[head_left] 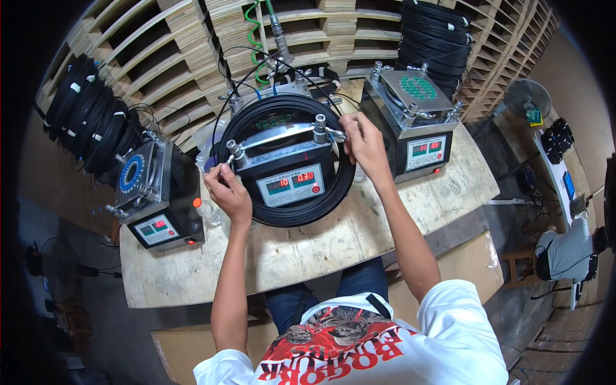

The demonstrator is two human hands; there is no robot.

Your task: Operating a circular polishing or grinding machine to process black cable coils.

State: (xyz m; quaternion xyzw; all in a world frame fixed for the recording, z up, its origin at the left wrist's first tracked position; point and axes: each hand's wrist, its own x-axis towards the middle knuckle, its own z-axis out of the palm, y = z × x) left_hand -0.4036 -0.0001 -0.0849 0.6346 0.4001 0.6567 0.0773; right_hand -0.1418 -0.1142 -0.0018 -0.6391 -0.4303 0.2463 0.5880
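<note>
Looking down from the head view, your left hand (226, 189) pinches the wing nut (226, 168) at the left end of the metal clamp bar (282, 136), and your right hand (364, 142) closes on the wing nut (333, 133) at its right end; working both ends together likely keeps the bar level. The black cable coil (287, 162) rings the middle machine (289, 173) on the desk (308, 247), pinned under that bar, glossy, thin and neatly wound.
</note>
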